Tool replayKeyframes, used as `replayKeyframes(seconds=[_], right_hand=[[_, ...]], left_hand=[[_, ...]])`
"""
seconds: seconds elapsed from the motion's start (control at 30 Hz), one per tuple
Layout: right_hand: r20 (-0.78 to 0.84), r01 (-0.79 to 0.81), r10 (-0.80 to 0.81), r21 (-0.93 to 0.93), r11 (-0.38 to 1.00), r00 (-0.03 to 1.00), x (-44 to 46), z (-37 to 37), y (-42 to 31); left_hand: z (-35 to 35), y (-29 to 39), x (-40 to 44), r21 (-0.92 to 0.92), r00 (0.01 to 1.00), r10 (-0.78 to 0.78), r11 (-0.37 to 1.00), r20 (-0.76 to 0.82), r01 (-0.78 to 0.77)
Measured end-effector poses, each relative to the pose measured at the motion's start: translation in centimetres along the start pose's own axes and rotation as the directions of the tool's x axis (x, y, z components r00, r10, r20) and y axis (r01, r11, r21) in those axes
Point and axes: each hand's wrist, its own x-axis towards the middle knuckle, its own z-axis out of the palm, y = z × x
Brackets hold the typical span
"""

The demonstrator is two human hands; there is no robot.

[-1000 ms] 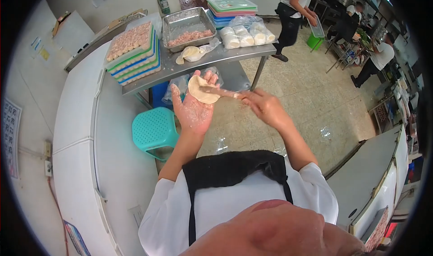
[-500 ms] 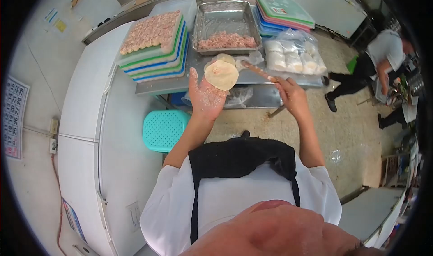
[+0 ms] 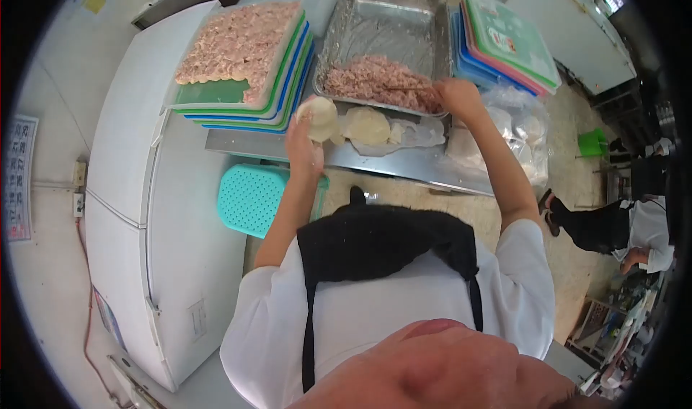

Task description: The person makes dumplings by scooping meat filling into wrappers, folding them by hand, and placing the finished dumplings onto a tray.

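1. Two bare hands work above a metal surface (image 3: 249, 144), seen from my remote post: the left hand (image 3: 301, 148), partly closed, holds a pale dough round (image 3: 322, 121) at its fingers.
2. My right hand (image 3: 457, 96) is closed on a slim stick (image 3: 408, 88), its far end in the ground meat (image 3: 375, 76) inside the metal pan (image 3: 393, 21).
3. I judge the dough round most at risk: a loose hold or a tilt of the left hand could let it fold or slip. Too rough a scoop by the right hand could spill meat over the pan's near rim.
4. Right of the left hand, another dough round (image 3: 367, 126) rests by crumpled plastic (image 3: 420, 136); beyond that hand, meat fills most of the top tray (image 3: 238, 45) of a stack.
5. Beneath my right forearm lie bagged white pieces (image 3: 470, 148); colored lids (image 3: 508, 38) are piled beyond the right hand.
6. Below the left hand stands a turquoise stool (image 3: 251, 198). Far right of both hands, a person (image 3: 645, 225) in white and black occupies the room.
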Motion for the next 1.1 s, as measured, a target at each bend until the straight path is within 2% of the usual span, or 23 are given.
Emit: replayKeyframes(seconds=[0.07, 0.1, 0.2, 0.3, 0.4, 0.47, 0.57, 0.67, 0.73, 0.8, 0.83, 0.87, 0.9, 0.93, 1.0, 1.03, 1.1], right_hand=[[0.154, -0.030, 0.036, -0.043, 0.999, 0.987, 0.7, 0.1, -1.9], [0.180, -0.049, 0.053, -0.026, 0.998, 0.982, 1.1, 0.3, -2.3], [0.239, -0.115, 0.099, 0.053, 0.992, 0.966, 0.0, 0.9, -4.3], [0.235, -0.203, 0.155, 0.200, 0.959, 0.960, -0.1, 1.4, -4.7], [0.266, -0.297, 0.213, 0.333, 0.895, 0.940, 0.1, 1.1, -4.3], [0.268, -0.342, 0.246, 0.413, 0.844, 0.931, -0.1, 1.5, -3.8], [0.332, -0.512, 0.395, 0.645, 0.567, 0.856, 0.3, 0.3, -3.4], [0.274, -0.385, 0.459, 0.908, 0.167, 0.845, 1.2, 0.1, -4.5], [0.288, -0.380, 0.443, 0.915, 0.134, 0.849, 2.1, 0.2, -5.4], [0.236, -0.368, 0.454, 0.902, 0.228, 0.859, 2.2, 0.6, -6.8], [0.171, -0.352, 0.462, 0.873, 0.339, 0.870, 2.1, 1.1, -7.7], [0.104, -0.332, 0.462, 0.831, 0.447, 0.881, 2.1, 1.8, -8.1], [0.097, -0.331, 0.446, 0.808, 0.487, 0.890, 1.5, 2.7, -7.5], [0.124, -0.345, 0.412, 0.780, 0.523, 0.903, 1.2, 1.8, -7.0], [0.186, -0.365, 0.343, 0.721, 0.589, 0.921, 0.3, -1.0, -5.7], [0.295, -0.441, 0.327, 0.580, 0.685, 0.897, 0.0, -2.5, -4.8], [0.210, -0.441, 0.395, 0.567, 0.696, 0.894, 0.8, -5.8, -5.6]], left_hand=[[-1.0, -0.1, 1.8, 0.083, 0.998, 0.000, 0.997, 0.057, -0.004], [-1.5, -0.5, 2.7, 0.250, 0.998, 0.017, 0.968, 0.061, -0.032], [-4.1, -2.1, 5.2, 0.345, 0.984, -0.077, 0.938, 0.161, 0.017], [-3.9, -2.4, 6.4, 0.334, 0.988, -0.104, 0.941, 0.116, 0.060], [-3.4, -2.8, 8.2, 0.294, 0.976, -0.160, 0.949, 0.148, 0.111], [-2.7, -3.2, 9.6, 0.177, 0.972, -0.163, 0.975, 0.172, 0.132], [-0.8, -4.2, 11.7, -0.045, 0.965, -0.203, 0.976, 0.166, 0.213], [2.7, -5.1, 13.4, -0.246, 0.916, -0.329, 0.891, 0.228, 0.381], [5.6, -4.5, 13.3, -0.366, 0.861, -0.419, 0.783, 0.288, 0.503], [8.5, -3.3, 12.5, -0.476, 0.800, -0.491, 0.643, 0.345, 0.600], [8.7, -4.3, 13.2, -0.545, 0.822, -0.406, 0.616, 0.400, 0.569], [8.9, -4.5, 13.7, -0.538, 0.824, -0.429, 0.624, 0.370, 0.566], [8.9, -4.6, 14.1, -0.532, 0.826, -0.453, 0.632, 0.336, 0.563], [8.8, -4.6, 14.6, -0.528, 0.829, -0.473, 0.642, 0.299, 0.557], [7.5, -6.1, 15.9, -0.458, 0.870, -0.416, 0.739, 0.266, 0.493], [6.7, -6.6, 16.1, -0.419, 0.887, -0.388, 0.783, 0.249, 0.460], [6.6, -6.3, 15.9, -0.380, 0.888, -0.408, 0.802, 0.214, 0.460]])
